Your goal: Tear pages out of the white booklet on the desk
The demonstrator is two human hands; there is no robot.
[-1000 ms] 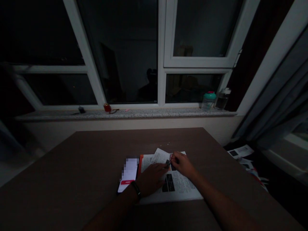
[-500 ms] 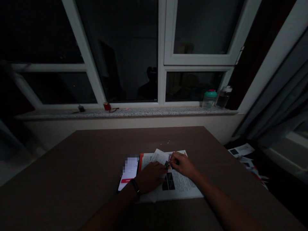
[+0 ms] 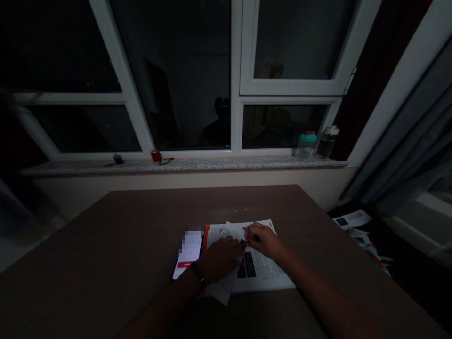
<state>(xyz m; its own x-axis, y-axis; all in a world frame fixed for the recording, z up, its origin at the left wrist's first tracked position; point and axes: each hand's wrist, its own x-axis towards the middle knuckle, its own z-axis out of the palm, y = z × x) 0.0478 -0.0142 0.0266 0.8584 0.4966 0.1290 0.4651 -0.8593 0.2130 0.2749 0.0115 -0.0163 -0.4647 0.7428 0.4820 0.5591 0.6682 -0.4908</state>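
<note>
A loose white sheet (image 3: 223, 293) lies at a slant on a printed booklet (image 3: 275, 278) with an orange edge strip. My left hand (image 3: 221, 259), a dark band on its wrist, rests across the sheet with fingers extended and covers its middle. To the right, my right hand (image 3: 261, 238) is closed in a pinch close to the left fingertips; what it pinches is hidden. Between the two hands shows a small dark patch (image 3: 243, 244), too dim to name. A phone (image 3: 187, 252) with a lit screen lies beside the booklet's left edge.
Tiny white bits (image 3: 246, 207) lie on the brown table (image 3: 141, 226) beyond the booklet. On the window sill (image 3: 212, 163) stand a teal-lidded bottle (image 3: 306, 143), a clear bottle (image 3: 327, 141) and a small red item (image 3: 156, 156). Papers (image 3: 353, 219) are piled right of the table.
The loose sheet has turned and slid slightly, its lower corner now reaching further past the booklet's near edge. My right hand has shifted a little left; my left hand has hardly moved.
</note>
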